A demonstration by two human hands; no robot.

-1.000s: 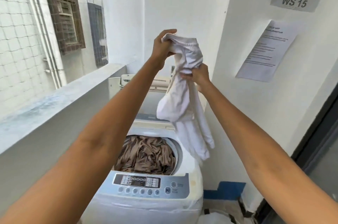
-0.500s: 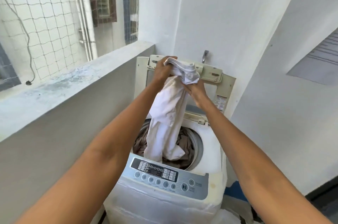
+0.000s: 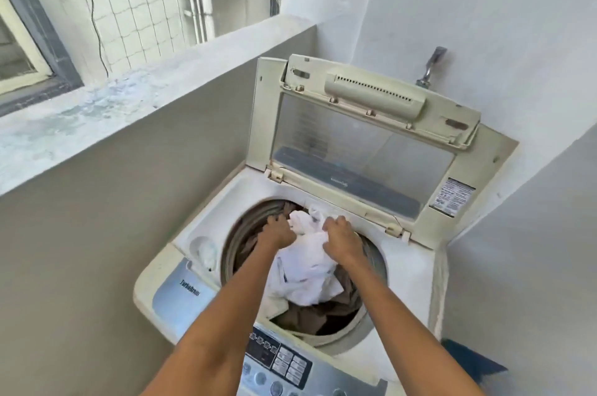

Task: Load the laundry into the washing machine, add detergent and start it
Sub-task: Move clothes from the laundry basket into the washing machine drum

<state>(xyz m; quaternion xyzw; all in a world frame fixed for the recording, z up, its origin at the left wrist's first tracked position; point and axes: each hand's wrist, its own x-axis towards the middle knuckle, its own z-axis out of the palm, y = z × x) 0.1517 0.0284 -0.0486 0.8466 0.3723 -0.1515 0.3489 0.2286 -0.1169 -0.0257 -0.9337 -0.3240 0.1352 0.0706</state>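
Observation:
A white top-loading washing machine [image 3: 410, 269] stands below me with its lid [image 3: 365, 150] raised against the back wall. A white garment [image 3: 307, 276] lies in the drum on top of brown laundry [image 3: 310, 315]. My left hand [image 3: 279, 231] and my right hand [image 3: 339, 239] are both down in the drum at the far end of the white garment, fingers curled into its cloth. The control panel [image 3: 277, 360] with its buttons is at the machine's near edge, between my forearms.
A grey concrete ledge [image 3: 129, 111] runs along the left, with a gap to the tiled building outside. A metal tap [image 3: 431, 67] sticks out of the white wall behind the lid. A small round compartment [image 3: 203, 248] sits left of the drum. Something blue [image 3: 471, 360] lies on the floor at right.
Both hands have come down from head height into the drum with the white garment, which now lies bunched on the brown laundry. The camera has tilted down over the machine.

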